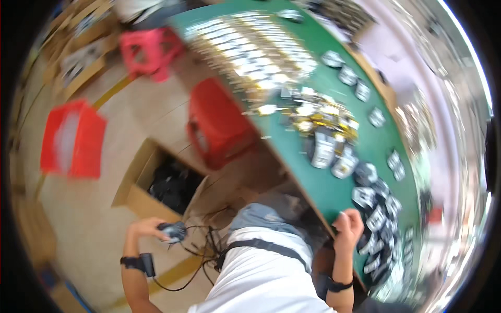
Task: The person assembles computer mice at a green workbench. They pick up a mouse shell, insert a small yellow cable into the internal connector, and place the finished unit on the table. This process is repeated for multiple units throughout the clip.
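Green table (334, 188): a long work surface covered in green felt-like material, running from the upper middle down to the lower right, its near edge just in front of the person.
Cardboard box (136, 201): an open brown carton on the floor to the left, filled with dark, tangled items too blurred to tell apart.
Red stools (219, 122): boxy red plastic seats on the tan floor, one beside the table edge, another further left (73, 138), and a pink one (151, 49) behind.
Silver packets (250, 47): rows of shiny flat pieces laid out at the far end of the table; smaller dark-and-silver packets (376, 216) lie scattered near the right hand.
Left hand (148, 229): lowered beside the body near the box, fingers closed around a small dark device (173, 230) with thin black cables (201, 248) trailing from it across the floor.
Right hand (348, 228): curled over the near table edge, touching the rim beside the packets; it appears to grasp only the edge.
Handling advice: in my judgement, the cables look prone to snagging, so lifting the device slowly while bracing on the table seems sensible.
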